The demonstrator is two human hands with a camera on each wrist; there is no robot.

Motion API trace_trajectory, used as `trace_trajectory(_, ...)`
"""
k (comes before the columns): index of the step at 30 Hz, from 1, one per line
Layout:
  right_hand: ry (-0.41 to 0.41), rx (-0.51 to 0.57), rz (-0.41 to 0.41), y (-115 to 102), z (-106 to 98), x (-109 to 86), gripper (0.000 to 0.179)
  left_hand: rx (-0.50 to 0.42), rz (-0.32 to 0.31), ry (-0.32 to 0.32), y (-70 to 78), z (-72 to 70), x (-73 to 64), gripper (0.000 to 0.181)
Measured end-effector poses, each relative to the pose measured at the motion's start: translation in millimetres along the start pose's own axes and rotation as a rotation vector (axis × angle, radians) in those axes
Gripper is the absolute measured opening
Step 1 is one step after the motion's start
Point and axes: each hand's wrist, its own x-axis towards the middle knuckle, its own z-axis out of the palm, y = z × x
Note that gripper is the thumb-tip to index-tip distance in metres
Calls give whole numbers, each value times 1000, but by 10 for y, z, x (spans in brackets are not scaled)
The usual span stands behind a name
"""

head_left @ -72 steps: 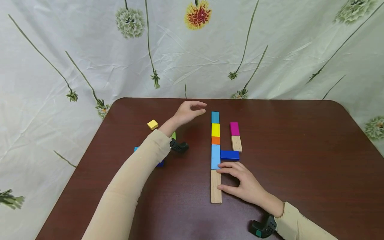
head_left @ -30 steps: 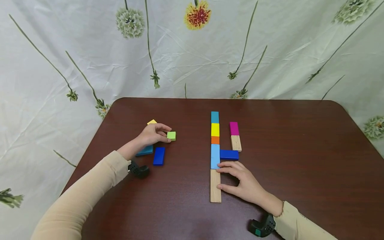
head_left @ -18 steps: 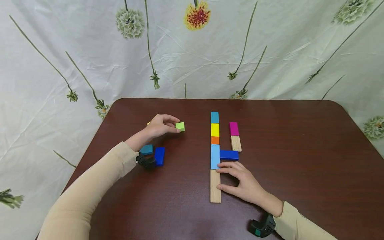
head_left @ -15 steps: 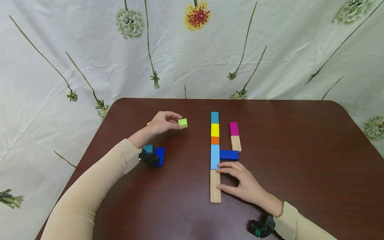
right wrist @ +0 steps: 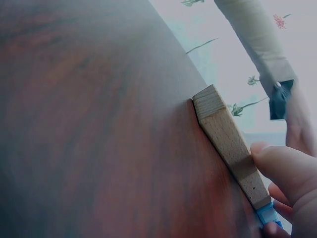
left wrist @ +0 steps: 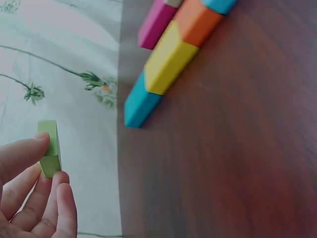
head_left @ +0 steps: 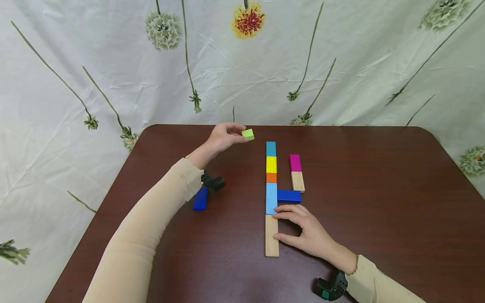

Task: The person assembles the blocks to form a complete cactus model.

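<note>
My left hand [head_left: 224, 138] pinches a small light green block [head_left: 248, 134] between thumb and fingertips. It holds the block near the table's far edge, just left of the row's far end and apart from it. That row runs from a teal block [head_left: 270, 148] through yellow [head_left: 271, 164], orange [head_left: 271, 177] and light blue [head_left: 271, 198] blocks to a long plain wooden block [head_left: 271, 235]. My right hand [head_left: 308, 231] rests at the row's near right side, its thumb touching the wooden block and its fingertips at the light blue one.
A dark blue block [head_left: 289, 195] juts right from the row. Beside its right end lie a short wooden block [head_left: 298, 182] and a magenta block [head_left: 295, 163] in line. Another dark blue block [head_left: 200, 199] lies left, partly under my left sleeve [head_left: 151, 223]. The table's far edge [head_left: 341, 126] meets a flowered cloth.
My left hand has gone from the row's far end to the left group, taken the light green block there, and carried it right and toward the far edge. The right hand has stayed put.
</note>
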Motion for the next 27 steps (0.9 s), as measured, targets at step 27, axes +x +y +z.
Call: trace_trajectory(27,15,0,-21,17,-7,-13,40,80,-23,196,-44,667,449,40)
